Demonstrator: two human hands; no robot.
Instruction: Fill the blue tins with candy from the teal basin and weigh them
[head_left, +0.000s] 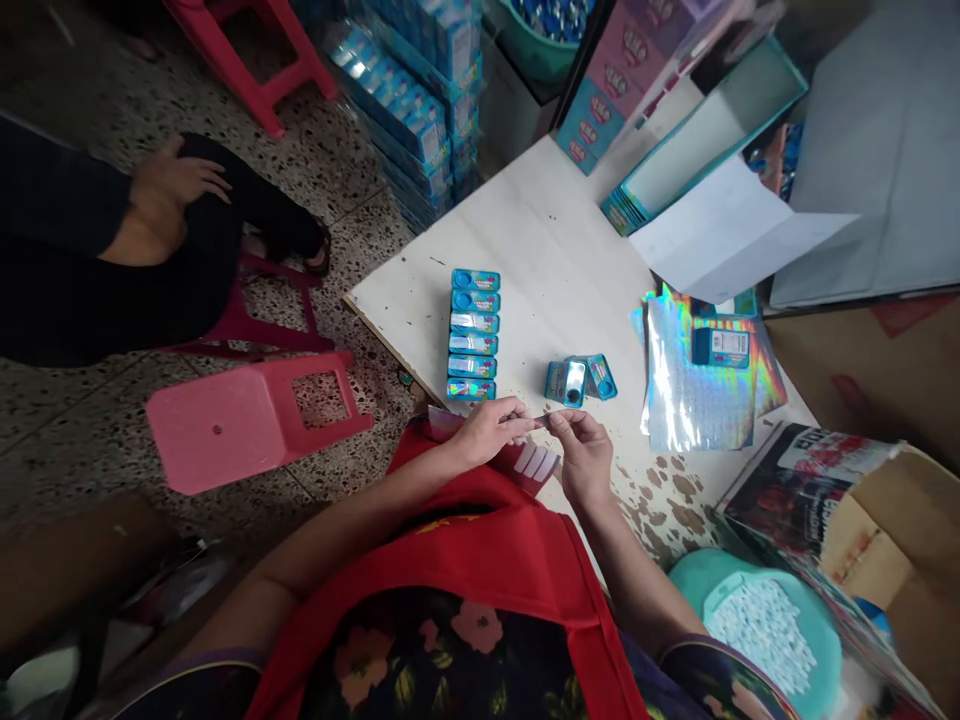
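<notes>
The left hand (486, 432) and the right hand (587, 455) were close together, near the front of the table (525, 230). Their fingers were pinched almost shut, and a small thin piece (543, 420) was held between them. I could not tell just what it was. It looked very light and easy to bend, so I guessed its edges were the best place to hold it, with a soft grip.

Just below the hands was a dark pink sheet (536, 463) with white strips on it. A bit farther off, six little blue boxes (474, 344) stood in a row on the left. Two more blue boxes (556, 380) touched each other on the right. Farther right lay shiny rainbow sheets (679, 405), with a blue pack (727, 347) on top. Near me on the right was a green tub (686, 577) full of small pale bits. Off left, another person's hand (176, 178) rested on a knee, beyond a pink stool (217, 425).
</notes>
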